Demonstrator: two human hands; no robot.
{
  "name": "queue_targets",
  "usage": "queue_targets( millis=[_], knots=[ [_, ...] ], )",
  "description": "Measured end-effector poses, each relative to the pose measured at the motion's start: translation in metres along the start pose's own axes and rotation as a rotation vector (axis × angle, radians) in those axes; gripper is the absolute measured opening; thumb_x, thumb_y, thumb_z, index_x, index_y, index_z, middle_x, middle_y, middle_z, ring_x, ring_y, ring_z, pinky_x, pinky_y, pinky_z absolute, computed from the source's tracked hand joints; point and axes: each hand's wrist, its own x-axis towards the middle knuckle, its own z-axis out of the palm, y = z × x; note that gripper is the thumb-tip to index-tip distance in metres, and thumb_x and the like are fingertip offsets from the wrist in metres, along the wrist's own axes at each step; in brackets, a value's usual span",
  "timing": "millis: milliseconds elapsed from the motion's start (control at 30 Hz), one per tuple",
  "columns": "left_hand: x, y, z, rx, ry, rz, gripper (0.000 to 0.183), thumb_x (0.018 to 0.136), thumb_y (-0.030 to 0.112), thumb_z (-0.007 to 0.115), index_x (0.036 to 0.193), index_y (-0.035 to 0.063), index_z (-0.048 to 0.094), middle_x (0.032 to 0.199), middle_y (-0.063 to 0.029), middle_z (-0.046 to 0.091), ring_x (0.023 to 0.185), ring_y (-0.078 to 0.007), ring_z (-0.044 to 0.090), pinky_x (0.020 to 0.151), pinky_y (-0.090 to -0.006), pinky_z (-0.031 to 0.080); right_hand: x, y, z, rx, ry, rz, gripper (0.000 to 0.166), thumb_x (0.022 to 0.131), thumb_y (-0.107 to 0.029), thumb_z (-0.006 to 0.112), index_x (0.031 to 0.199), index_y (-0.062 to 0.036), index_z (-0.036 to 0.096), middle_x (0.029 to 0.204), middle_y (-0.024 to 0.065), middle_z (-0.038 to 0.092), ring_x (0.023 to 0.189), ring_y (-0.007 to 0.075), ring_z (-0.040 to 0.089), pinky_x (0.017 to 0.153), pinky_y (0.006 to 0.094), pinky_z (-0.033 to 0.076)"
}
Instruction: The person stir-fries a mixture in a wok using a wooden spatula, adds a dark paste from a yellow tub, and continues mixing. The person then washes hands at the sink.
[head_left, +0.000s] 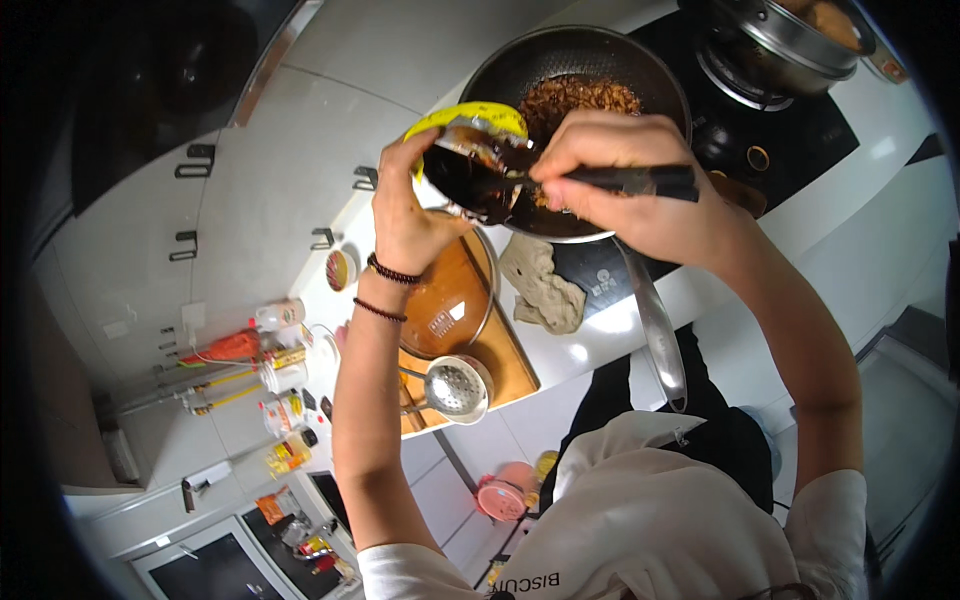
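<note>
My left hand (405, 199) grips a yellow-rimmed container (472, 112) by its side, tilted above the left part of a dark wok (664, 82). Dark sauce coats the inside of the container. In my right hand (637, 169) is the handle of a black cooking utensil (457, 180). The utensil's broad head lies at the mouth of the container and hides part of it; whether it is a spoon or a spatula I cannot tell. Brown chopped food (581, 101) sits in the wok, partly behind my right hand. The wok's metal handle (660, 337) points towards my body.
A crumpled grey-beige cloth (544, 285) lies below the wok. To its left, a glass lid (450, 300) rests on a wooden board (502, 360), near a bowl (480, 401) with a perforated skimmer (454, 390). A steel pot (795, 45) stands on the far burner. Several bottles (289, 450) line the wall.
</note>
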Motion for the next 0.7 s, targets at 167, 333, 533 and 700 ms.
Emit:
queue_targets(
  millis=[167, 333, 533, 700],
  knots=[
    [0.009, -0.001, 0.004, 0.092, 0.029, 0.111, 0.091, 0.053, 0.023, 0.091, 0.124, 0.0028, 0.038, 0.117, -0.0151, 0.051, 0.107, -0.0271, 0.054, 0.093, -0.0360, 0.044, 0.004, -0.009, 0.000, 0.026, 0.174, -0.173, 0.010, 0.075, 0.004, 0.064, 0.082, 0.0027, 0.058, 0.079, 0.0125, 0.057, 0.064, 0.0257, 0.059, 0.055, 0.0325, 0.046],
    [0.010, -0.006, 0.001, 0.119, 0.057, 0.211, 0.093, 0.053, 0.023, 0.091, 0.125, 0.0033, 0.036, 0.117, -0.0154, 0.051, 0.106, -0.0272, 0.055, 0.092, -0.0369, 0.045, 0.000, -0.011, 0.002, 0.077, 0.075, -0.204, 0.010, 0.077, 0.003, 0.063, 0.079, 0.0039, 0.053, 0.076, 0.0144, 0.054, 0.064, 0.0304, 0.057, 0.054, 0.0359, 0.044],
    [0.025, 0.003, -0.012, 0.135, 0.028, 0.261, 0.083, 0.054, 0.015, 0.088, 0.123, 0.0135, 0.042, 0.121, -0.0195, 0.051, 0.108, -0.0362, 0.052, 0.092, -0.0415, 0.044, -0.005, -0.025, -0.013, -0.171, 0.063, -0.260, 0.014, 0.072, 0.008, 0.067, 0.085, 0.0064, 0.062, 0.083, 0.0124, 0.060, 0.069, 0.0227, 0.063, 0.058, 0.0288, 0.051],
    [0.053, 0.024, -0.029, 0.358, 0.044, 0.439, 0.066, 0.059, -0.010, 0.070, 0.118, 0.0137, 0.052, 0.119, -0.0133, 0.054, 0.106, -0.0340, 0.051, 0.089, -0.0426, 0.045, -0.011, -0.003, -0.007, -0.100, 0.212, -0.267, 0.013, 0.074, 0.007, 0.066, 0.088, 0.0066, 0.063, 0.085, 0.0136, 0.061, 0.068, 0.0193, 0.064, 0.060, 0.0259, 0.053]
  ],
)
